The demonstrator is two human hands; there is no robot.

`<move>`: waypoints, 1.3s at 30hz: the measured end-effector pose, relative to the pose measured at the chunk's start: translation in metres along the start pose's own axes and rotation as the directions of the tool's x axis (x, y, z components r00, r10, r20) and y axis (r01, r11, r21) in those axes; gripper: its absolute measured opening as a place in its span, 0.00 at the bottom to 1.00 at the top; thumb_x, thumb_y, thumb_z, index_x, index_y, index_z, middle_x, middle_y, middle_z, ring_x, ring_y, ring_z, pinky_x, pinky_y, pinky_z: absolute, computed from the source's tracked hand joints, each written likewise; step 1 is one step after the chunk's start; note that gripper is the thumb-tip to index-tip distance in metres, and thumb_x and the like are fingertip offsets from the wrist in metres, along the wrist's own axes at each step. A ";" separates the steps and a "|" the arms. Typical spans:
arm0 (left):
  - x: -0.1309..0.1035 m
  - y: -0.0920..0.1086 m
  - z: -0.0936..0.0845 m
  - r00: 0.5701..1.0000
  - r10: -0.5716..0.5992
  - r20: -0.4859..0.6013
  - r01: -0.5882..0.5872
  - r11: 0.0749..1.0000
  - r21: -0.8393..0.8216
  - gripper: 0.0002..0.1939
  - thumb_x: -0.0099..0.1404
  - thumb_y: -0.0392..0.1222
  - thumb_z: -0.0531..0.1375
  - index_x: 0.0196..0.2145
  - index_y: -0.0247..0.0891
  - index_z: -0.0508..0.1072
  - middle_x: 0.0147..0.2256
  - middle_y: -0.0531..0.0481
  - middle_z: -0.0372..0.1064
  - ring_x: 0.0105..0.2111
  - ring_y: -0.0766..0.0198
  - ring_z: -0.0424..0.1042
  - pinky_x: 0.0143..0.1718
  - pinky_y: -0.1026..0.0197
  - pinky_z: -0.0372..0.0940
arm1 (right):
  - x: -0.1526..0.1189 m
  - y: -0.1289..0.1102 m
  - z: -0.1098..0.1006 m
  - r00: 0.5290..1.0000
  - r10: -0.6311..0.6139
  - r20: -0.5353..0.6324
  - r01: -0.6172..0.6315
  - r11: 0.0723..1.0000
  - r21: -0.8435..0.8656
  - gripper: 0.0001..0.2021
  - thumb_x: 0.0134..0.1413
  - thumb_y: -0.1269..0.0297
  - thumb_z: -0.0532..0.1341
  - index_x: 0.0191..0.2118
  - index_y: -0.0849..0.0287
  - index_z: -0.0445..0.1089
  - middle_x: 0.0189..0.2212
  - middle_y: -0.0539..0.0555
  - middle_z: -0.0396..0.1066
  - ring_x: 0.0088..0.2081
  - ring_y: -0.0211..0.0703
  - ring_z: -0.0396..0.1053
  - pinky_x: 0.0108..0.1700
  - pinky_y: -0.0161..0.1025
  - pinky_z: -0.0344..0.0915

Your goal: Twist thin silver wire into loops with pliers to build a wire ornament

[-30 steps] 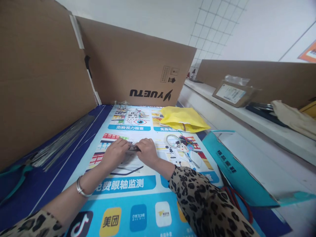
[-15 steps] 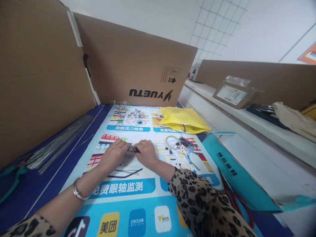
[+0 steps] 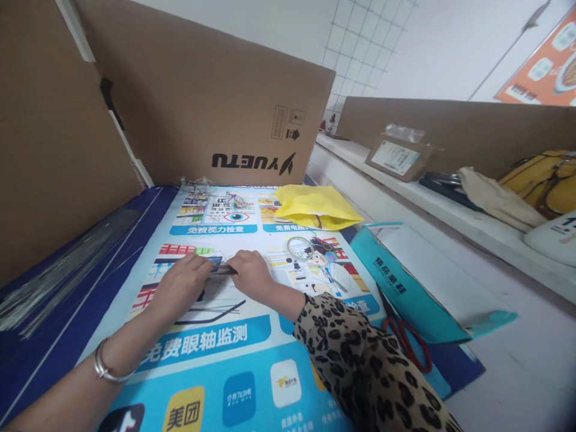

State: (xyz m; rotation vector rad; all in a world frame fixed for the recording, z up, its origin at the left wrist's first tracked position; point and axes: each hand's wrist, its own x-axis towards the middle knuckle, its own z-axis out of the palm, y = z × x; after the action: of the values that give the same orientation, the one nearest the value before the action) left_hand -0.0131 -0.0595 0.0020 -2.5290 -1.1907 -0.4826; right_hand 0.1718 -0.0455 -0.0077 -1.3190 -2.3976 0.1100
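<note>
My left hand (image 3: 183, 283) and my right hand (image 3: 252, 275) are close together over a printed poster sheet (image 3: 252, 354). Between their fingertips runs a slim, dark, metallic-looking piece (image 3: 224, 269), too small to name. Both hands have curled fingers: the left pinches one end, the right closes round the darker end. Fingers cover much of the piece. A clear round ring (image 3: 300, 248), perhaps a roll of tape, lies right of my hands beside coloured threads (image 3: 324, 243).
Thin wires (image 3: 67, 276) lie at left by a cardboard wall (image 3: 189, 90). A yellow bag (image 3: 317, 207) is at the back. Red-handled scissors (image 3: 411, 348) lie near a teal box (image 3: 396, 282) at right. A small clear bag (image 3: 231, 204) holds tiny pieces.
The view has swung to the right, so the scene sits farther left. The teal-handled tool at the left edge has left the picture. Both hands keep hold of the slim piece.
</note>
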 end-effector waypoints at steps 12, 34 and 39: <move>0.037 -0.004 -0.015 0.998 0.064 -0.014 -0.062 0.995 0.079 0.05 0.60 0.31 0.54 0.33 0.36 0.67 0.32 0.45 0.65 0.36 0.55 0.61 0.35 0.55 0.57 | 0.019 0.015 -0.017 0.993 0.092 -0.080 -0.090 0.996 0.021 0.03 0.49 0.69 0.57 0.31 0.57 0.68 0.29 0.50 0.66 0.33 0.38 0.63 0.34 0.33 0.55; 0.032 -0.005 -0.001 0.998 0.023 0.062 -0.026 0.999 0.040 0.02 0.60 0.32 0.55 0.32 0.35 0.65 0.32 0.47 0.63 0.35 0.57 0.60 0.32 0.57 0.58 | 0.010 0.022 -0.006 0.982 0.038 -0.183 -0.037 0.999 0.007 0.12 0.47 0.77 0.53 0.34 0.57 0.70 0.31 0.53 0.69 0.37 0.42 0.63 0.41 0.38 0.57; 0.032 -0.004 -0.004 0.998 0.017 0.060 -0.020 0.998 0.056 0.02 0.60 0.31 0.55 0.33 0.35 0.65 0.32 0.47 0.63 0.35 0.57 0.60 0.31 0.57 0.59 | 0.010 0.016 -0.011 0.988 0.057 -0.141 -0.061 0.998 -0.026 0.13 0.46 0.77 0.53 0.35 0.56 0.70 0.32 0.53 0.70 0.37 0.42 0.64 0.42 0.38 0.57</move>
State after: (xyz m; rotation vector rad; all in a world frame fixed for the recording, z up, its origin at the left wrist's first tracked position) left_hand 0.0026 -0.0370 0.0195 -2.5204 -1.1833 -0.3663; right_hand 0.1837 -0.0298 0.0010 -1.3647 -2.2521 -0.0031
